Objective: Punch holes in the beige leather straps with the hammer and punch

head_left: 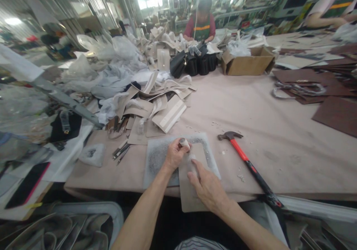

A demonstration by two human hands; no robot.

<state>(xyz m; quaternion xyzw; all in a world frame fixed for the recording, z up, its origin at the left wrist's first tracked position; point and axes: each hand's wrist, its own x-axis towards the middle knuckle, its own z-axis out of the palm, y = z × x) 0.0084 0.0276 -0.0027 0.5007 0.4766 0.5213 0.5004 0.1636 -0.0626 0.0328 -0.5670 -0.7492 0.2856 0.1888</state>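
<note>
My left hand is closed around a short pale cylindrical tool with a dark round top, held over the upper part of a beige panel. My right hand rests on the panel, thumb and index finger apart, near a small clear plastic-wrapped piece; whether it grips that piece is unclear. Beneath the panel lies a worn translucent board, and the panel's lower end overhangs the table edge. To the right lies a claw hammer with a red and black handle.
Beige strips and plastic-wrapped pieces pile up behind and left. Thin tools lie left of the board. Black bags, a cardboard box and brown panels are farther off. A person sits across the table.
</note>
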